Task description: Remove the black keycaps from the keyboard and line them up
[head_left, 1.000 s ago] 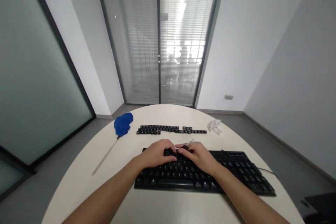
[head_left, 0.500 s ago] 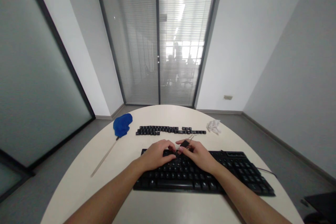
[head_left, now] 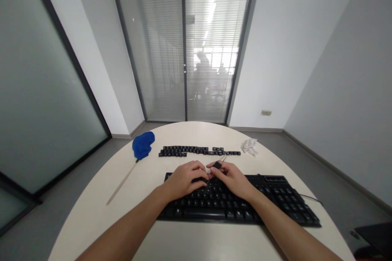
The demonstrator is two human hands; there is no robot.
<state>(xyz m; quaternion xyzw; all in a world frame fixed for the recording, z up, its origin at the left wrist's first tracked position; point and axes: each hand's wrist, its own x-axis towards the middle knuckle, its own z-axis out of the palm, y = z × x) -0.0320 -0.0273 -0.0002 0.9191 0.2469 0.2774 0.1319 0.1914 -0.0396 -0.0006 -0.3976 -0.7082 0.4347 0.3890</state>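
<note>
A black full-size keyboard lies in front of me on the table. Over its upper middle, my right hand pinches a keycap puller with a black handle. Thin wire ends stick out from the handle, away from me and slightly right. My left hand is curled over the keyboard's upper left part, its fingertips close together beside the right fingers. Whatever sits between the left fingertips is too small and hidden to make out. Loose black keycaps lie in rows beyond the hands.
A blue cloth-like piece and a thin light stick with a dark end lie at the left of the round white table. Crumpled white tissue lies at the back right. The keyboard's cable runs off to the right.
The left fingers have shifted a little to the right, and their curl has changed. The puller has moved very slightly right and away from me. The keyboard stays in place.
</note>
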